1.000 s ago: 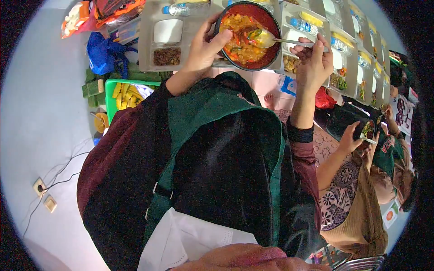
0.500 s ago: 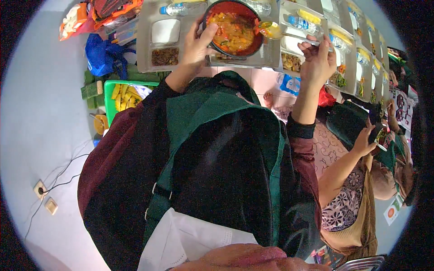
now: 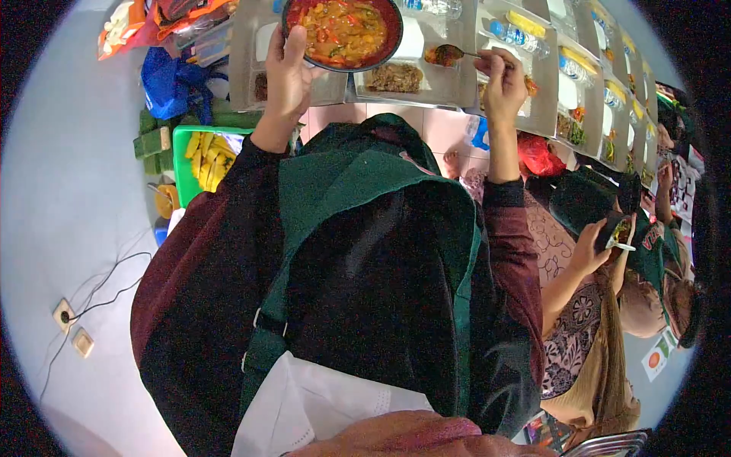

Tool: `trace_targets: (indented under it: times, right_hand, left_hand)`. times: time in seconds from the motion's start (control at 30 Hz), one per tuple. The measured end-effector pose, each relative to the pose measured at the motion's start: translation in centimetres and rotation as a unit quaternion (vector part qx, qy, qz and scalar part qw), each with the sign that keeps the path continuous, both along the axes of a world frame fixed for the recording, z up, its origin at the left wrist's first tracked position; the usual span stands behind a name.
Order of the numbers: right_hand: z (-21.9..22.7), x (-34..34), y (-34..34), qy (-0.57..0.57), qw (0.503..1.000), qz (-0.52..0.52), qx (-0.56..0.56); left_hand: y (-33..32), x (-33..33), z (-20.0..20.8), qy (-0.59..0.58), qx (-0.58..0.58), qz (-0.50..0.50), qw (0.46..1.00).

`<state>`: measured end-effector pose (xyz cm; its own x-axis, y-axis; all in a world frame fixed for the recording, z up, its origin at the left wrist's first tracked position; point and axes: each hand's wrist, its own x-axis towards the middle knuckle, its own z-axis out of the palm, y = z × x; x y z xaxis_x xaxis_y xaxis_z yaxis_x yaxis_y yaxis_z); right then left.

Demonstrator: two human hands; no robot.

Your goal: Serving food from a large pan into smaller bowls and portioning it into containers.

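1. We are holding the red bowl (image 3: pixel 343 30) with our left hand (image 3: pixel 288 72), fingers wrapped up over its near rim and the palm seemingly underneath, so that hand is clamped on the bowl. The bowl is hanging at the top of the view, over the row of metal trays (image 3: pixel 445 84).

2. Our right hand (image 3: pixel 502 80) is pinched shut on the handle of a spoon (image 3: pixel 449 55), whose loaded bowl end is hovering above a tray compartment, well apart from the red bowl.

3. We are judging the bowl as fairly heavy: it is filled nearly to the brim with an orange, saucy vegetable dish (wet enough to slosh if tipped). The shell looks stiff, and any sauce on the rim would make it slippery, so a grip at one edge alone is risky; a flat palm under the base with the thumb over the rim seems the surer hold.

4. The spoon is light and rigid, and we are holding it near the end of its handle; keeping it level matters, since the food on it is loose.

5. Around us: the trays already carry rice, a brown side dish and water bottles (image 3: pixel 518 34); a green crate (image 3: pixel 202 156) of yellow pieces sits on the floor to our left; another person's hand (image 3: pixel 590 247) is holding a phone to our right.
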<state>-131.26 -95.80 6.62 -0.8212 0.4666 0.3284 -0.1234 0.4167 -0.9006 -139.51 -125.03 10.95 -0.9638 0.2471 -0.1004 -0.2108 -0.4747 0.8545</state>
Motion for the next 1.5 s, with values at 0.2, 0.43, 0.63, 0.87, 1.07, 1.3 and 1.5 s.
trace_targets:
  times: [0.2, 0.43, 0.63, 0.87, 1.07, 1.3, 1.5]
  right_hand:
    - [1.4, -0.1, -1.5, -0.012, 0.993, 0.026, 0.111]
    - [2.3, 0.3, -2.7, 0.103, 0.994, -0.018, 0.028]
    - [0.5, 0.7, -2.2, 0.009, 0.995, -0.007, 0.094]
    - [1.7, -0.1, -2.3, 0.046, 0.996, -0.066, 0.043]
    - [1.5, 0.6, -2.4, 0.015, 0.988, -0.125, -0.086]
    - [6.0, 0.4, -1.7, 0.076, 0.948, -0.223, -0.212]
    - [9.5, -0.6, -0.9, 0.126, 0.936, -0.169, -0.282]
  left_hand:
    - [-1.6, -0.1, 0.3, 0.006, 0.015, 0.005, 1.0]
    - [-2.1, -0.2, 0.7, 0.008, 0.042, 0.011, 0.999]
    - [-2.4, -0.7, 1.1, 0.013, 0.051, 0.025, 0.998]
    - [-3.9, -2.1, 0.8, -0.042, 0.038, 0.079, 0.995]
    - [-4.6, -2.6, 2.6, -0.018, 0.086, 0.092, 0.992]
    - [-7.7, -4.2, 3.4, -0.013, 0.095, 0.161, 0.982]
    - [-7.7, -0.9, 4.2, 0.014, 0.09, 0.193, 0.977]
